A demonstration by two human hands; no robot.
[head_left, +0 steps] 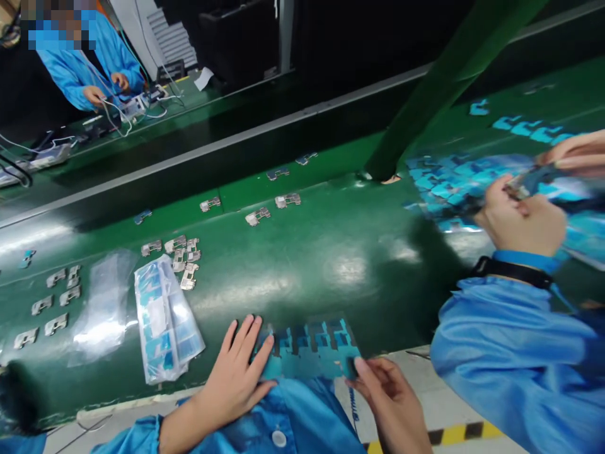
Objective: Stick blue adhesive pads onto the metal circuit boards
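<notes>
Green conveyor belt, glossy, running left to right along an assembly line; dark machine housing behind it and a green post slanting up at far right.

Sticker sheet: a thin backing carrying rows of teal die-cut pieces. It lies at the near edge of the belt, between the two hands.
- Left hand: flat, fingers spread, palm down on the sheet's left end and pressing it to the belt. Nothing gripped.
- Right hand: thumb and fingertips pinched together on the sheet's near right corner.

Handling, as a judgement: very light, floppy, likely to curl or crease. The glossy liner looks slippery and the teal pieces could lift at their edges. Best held by a bare corner or margin, with the rest kept flat against the belt.

Around it:
- Bag of sheets, clear plastic with more teal sheets inside, just left of the left hand.
- Empty clear bag, further left.
- Metal brackets, small and silvery, clustered beyond the bags, with others scattered along the belt.
- Co-worker's hand at right, above a blue sleeve, working on a blurred teal strip over a spread of the same pieces.
- Another person in a blue coat at a far bench, top left, among cables.
</notes>
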